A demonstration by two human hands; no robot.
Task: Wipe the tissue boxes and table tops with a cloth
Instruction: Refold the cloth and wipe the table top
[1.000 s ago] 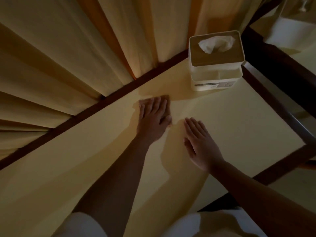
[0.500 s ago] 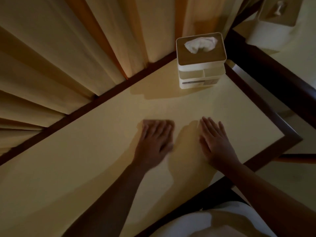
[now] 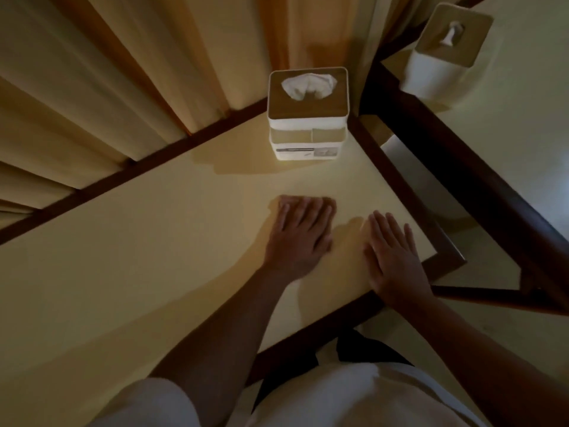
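Two hands, two tissue boxes, two tables and one cloth show in this dim, downward view.

The person's left hand lies flat on the cream table, fingers straight and close together, pressing down on the cloth. Only a narrow dark strip of the cloth shows beyond the fingertips; the rest is hidden under the palm, so its full shape cannot be made out. The right hand rests just to the right of it, palm down and fingers spread on the bare surface near the table's right corner, holding nothing.

The nearer tissue box stands upright at the table's far right corner, well beyond both hands, with one white tissue bunched out of its brown top. The print on its front label is too small to read.

The second tissue box stands on the second table at far right, across a dark gap. It is blurred, and that table is cut off by the picture's right edge.

A pleated curtain hangs along the far left side of the near table, whose left end runs out of view. A white shirt fills the near edge.
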